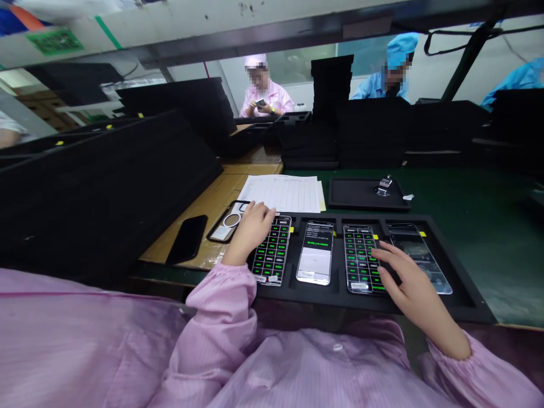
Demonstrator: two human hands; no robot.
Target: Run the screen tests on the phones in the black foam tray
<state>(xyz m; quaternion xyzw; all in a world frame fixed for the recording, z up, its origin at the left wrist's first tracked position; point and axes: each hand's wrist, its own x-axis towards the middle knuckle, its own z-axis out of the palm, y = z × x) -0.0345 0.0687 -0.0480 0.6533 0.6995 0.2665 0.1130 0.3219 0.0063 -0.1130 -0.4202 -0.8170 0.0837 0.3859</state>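
Observation:
Several smartphones lie face up in the compartments of a black foam tray (461, 283). My left hand (251, 226) rests over the left edge of the leftmost phone (272, 255), fingers stretched toward its top; that phone shows a grid of green text. Beside it is a phone (315, 255) with a half dark, half white screen. My right hand (406, 280) is spread, its fingertips at the right side of another phone (359, 260) with a green-text grid. That hand partly covers the rightmost phone (425, 260), whose screen is dark.
A phone case (216, 233) with a white ring and a black phone (189, 238) lie at left. Printed sheets (283, 192) and a smaller black tray (361, 192) sit behind. Black foam stacks (369, 133) stand farther back. A co-worker in pink (276, 96) holds a phone.

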